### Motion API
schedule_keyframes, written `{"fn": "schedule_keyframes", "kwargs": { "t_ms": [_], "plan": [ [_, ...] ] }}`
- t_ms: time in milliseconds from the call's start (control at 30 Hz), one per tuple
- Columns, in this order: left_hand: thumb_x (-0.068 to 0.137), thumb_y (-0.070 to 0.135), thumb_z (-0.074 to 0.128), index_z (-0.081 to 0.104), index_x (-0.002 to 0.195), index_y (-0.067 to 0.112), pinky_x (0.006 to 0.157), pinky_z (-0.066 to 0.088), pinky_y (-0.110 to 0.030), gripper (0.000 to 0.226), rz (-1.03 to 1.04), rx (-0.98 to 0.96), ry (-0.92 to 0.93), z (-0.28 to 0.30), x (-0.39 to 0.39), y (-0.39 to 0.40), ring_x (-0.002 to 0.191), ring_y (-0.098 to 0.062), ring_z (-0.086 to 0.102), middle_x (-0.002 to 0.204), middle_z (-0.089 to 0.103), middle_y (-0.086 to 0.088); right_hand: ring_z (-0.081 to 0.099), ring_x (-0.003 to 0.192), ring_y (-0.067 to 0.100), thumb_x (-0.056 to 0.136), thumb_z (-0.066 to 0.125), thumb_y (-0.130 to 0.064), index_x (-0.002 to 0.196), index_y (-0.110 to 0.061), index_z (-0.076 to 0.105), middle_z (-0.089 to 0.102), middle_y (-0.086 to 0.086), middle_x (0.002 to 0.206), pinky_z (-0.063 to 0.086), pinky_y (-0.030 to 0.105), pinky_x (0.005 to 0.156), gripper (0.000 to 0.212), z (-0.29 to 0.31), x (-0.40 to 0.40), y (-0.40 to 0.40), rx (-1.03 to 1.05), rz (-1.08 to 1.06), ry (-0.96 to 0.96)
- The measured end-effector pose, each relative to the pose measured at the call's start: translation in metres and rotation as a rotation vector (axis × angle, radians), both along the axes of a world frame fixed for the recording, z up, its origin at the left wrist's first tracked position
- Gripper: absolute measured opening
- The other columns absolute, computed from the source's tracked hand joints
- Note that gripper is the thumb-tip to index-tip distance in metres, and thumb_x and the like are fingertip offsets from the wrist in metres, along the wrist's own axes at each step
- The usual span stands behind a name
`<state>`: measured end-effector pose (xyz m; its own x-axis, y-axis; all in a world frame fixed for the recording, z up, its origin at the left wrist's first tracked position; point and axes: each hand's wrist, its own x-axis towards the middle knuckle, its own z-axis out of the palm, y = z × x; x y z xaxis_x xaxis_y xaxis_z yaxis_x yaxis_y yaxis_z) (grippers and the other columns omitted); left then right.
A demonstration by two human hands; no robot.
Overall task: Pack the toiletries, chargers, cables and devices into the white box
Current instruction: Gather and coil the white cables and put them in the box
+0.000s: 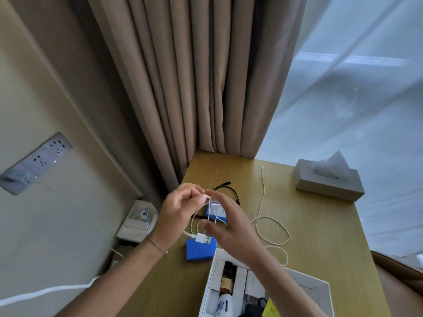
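My left hand [180,209] pinches the small end of a white USB cable [202,238], whose loops hang down to a USB-A plug. My right hand [231,227] hovers beside the loops with fingers spread and straight; whether it touches the cable I cannot tell. Below them lie two blue blocks [200,249], a black cable [229,191] and a long beige cable [272,227] on the wooden table [320,225]. The white box [320,291] stands at the front, holding bottles, small cartons and a dark item.
A grey tissue box [329,179] sits at the table's back right. Brown curtains [194,88] hang behind. A wall socket panel [36,161] is at left, with a white device [144,215] on a low shelf below and a white cord [45,294] trailing.
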<state>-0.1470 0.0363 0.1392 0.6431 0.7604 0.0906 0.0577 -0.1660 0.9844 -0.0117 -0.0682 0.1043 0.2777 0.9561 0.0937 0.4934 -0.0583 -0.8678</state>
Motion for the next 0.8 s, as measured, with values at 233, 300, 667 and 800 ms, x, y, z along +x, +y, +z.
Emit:
{"fn": "schedule_keyframes", "kwargs": {
  "t_ms": [233,300,667,800],
  "plan": [
    [0.099,0.028,0.048,0.052,0.075,0.01,0.113,0.034,-0.051,0.03,-0.088,-0.494,-0.493,0.055,-0.004,0.008,0.128,-0.036,0.056,0.119,0.068,-0.023,0.066,0.09,0.007,0.095,0.063,-0.03,0.104,-0.027,0.066,0.071,-0.01,0.096,0.058,0.042,0.083,0.01,0.006,-0.001,0.018,-0.059,-0.012,0.026],
    [0.1,0.032,0.047,0.057,0.076,0.013,0.11,0.041,-0.052,0.032,-0.1,-0.667,-0.662,0.064,-0.012,0.016,0.114,-0.037,0.064,0.1,0.07,-0.015,0.066,0.07,0.009,0.097,0.061,-0.033,0.092,-0.02,0.071,0.073,-0.001,0.082,0.058,0.04,0.07,0.016,-0.001,0.005,0.018,-0.1,-0.003,0.113],
    [0.097,0.06,0.042,0.041,0.06,0.025,0.032,0.015,-0.02,0.051,0.635,-0.643,-0.474,0.053,-0.073,0.07,0.031,-0.006,0.02,0.045,0.034,0.006,0.054,0.064,0.018,0.092,0.069,-0.008,0.082,-0.001,0.072,0.062,0.006,0.064,0.043,0.028,0.065,0.012,-0.022,0.079,-0.017,-0.176,-0.094,0.406],
    [0.087,0.034,0.07,0.06,0.094,0.027,0.04,0.026,-0.017,0.014,0.53,-0.505,-0.291,0.031,-0.062,0.055,0.039,-0.004,0.027,0.059,0.037,0.004,0.049,0.064,0.014,0.095,0.054,0.007,0.104,0.0,0.075,0.061,0.002,0.065,0.042,0.019,0.06,0.024,0.002,0.077,-0.015,-0.062,-0.147,0.538]
  ]
}}
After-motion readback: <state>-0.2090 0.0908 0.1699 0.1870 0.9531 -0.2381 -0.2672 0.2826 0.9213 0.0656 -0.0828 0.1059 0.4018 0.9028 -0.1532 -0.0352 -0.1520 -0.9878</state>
